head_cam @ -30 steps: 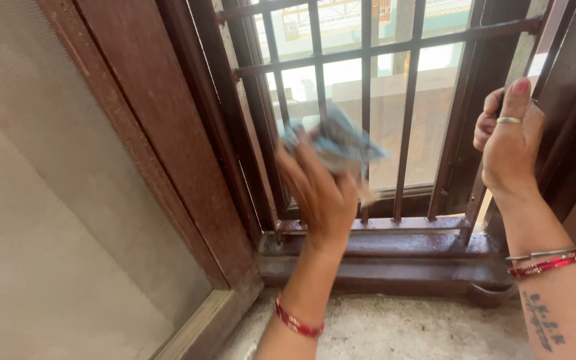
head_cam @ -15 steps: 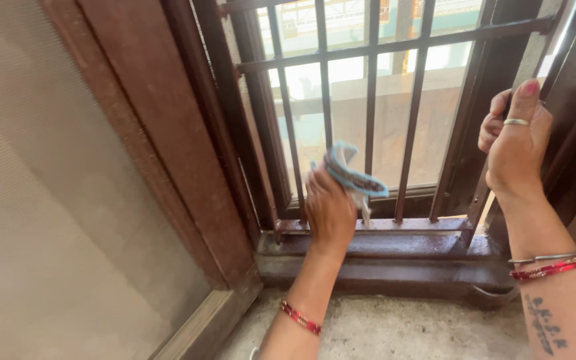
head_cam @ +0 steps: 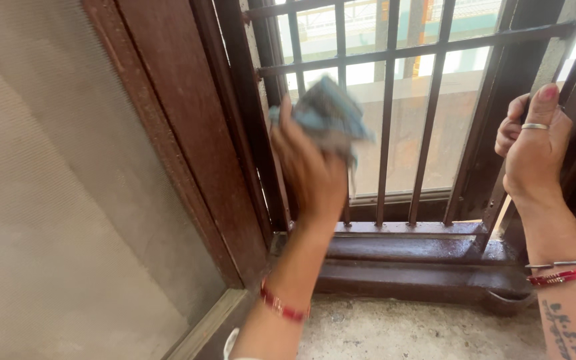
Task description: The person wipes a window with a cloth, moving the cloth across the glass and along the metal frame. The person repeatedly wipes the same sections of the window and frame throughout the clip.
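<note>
left hand (head_cam: 309, 175) is up against the window grille (head_cam: 395, 113), grip closed round a crumpled blue cloth (head_cam: 325, 115). cloth sticks out above the fingers, pressed at the left-side bars near the grille's left frame, approx level w/ the lower crossbar. hand + cloth are motion-blurred so exact finger positions can't be made out. red bangle (head_cam: 281, 308) on that wrist, low in frame.

right hand (head_cam: 533, 157) is at the far right edge of the grille, grip wrapped round the upright metal frame piece there; fingers curl behind it, thumb points up along the front. silver ring (head_cam: 535, 126) on the thumb, red nail polish at the tip. silver + red bangles (head_cam: 568, 270) on the wrist, a dark tattoo on the forearm below them.

grille is dark brown metal, vertical bars w/ a crossbar near the top. below it a dark brown sill (head_cam: 421, 250), looks glossy, w/ a lower step in front. under that, rough concrete ledge (head_cam: 408, 330), pale and speckled.

left of the grille: wide brown wooden frame (head_cam: 188, 133) running diagonally, then a grey mesh screen panel (head_cam: 48, 200) filling the left part of the view. outside thru the bars: bright daylight, blurry building shapes.
</note>
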